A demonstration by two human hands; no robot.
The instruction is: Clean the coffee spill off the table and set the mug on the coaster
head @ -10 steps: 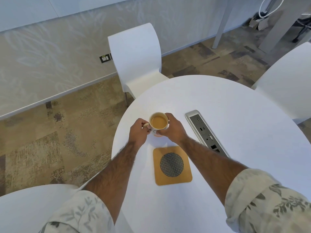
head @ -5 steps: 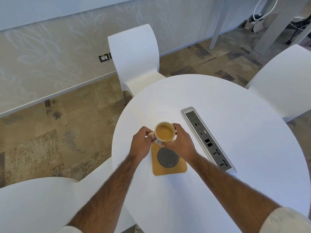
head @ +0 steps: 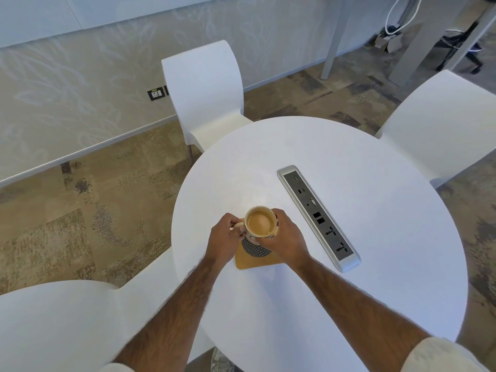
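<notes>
Grip: both hands on mug. L hand (head: 224, 238) pinches the handle w/ curled fingers; R hand (head: 284, 242) wraps fingers + thumb round the mug body from the opposite side.
Floor: patterned carpet (head: 80, 210), tan w/ darker patches, all round the table.
Table: round, white (head: 349, 264); no spill visible on the top.
Chairs: three white moulded ones. Far chair (head: 204, 87) at the table's far-left edge, right chair (head: 440, 124) at far right, near chair (head: 53, 326) at lower left.
Arms: bare forearms reach in from the bottom edge; pale sleeve (head: 440, 355) rolled up at lower right.
Socket strip: long silver-edged grey unit (head: 318, 217) set in the tabletop, angled, just R of the R hand, not touching it.
Coaster: square, tan wood-look w/ rounded corners (head: 255, 260), dark mesh disc in the middle; lies near the table's left edge, between the two wrists, far part hidden.
Mug: cream/beige (head: 249, 232), round rim, upright, handle pointing L, dark print low on the side nearest the R hand. Sits over the coaster's far half, covering part of the mesh disc; can't tell if the base touches the coaster.
Coffee: light brown, milky (head: 259, 223), level high, close to the rim.
</notes>
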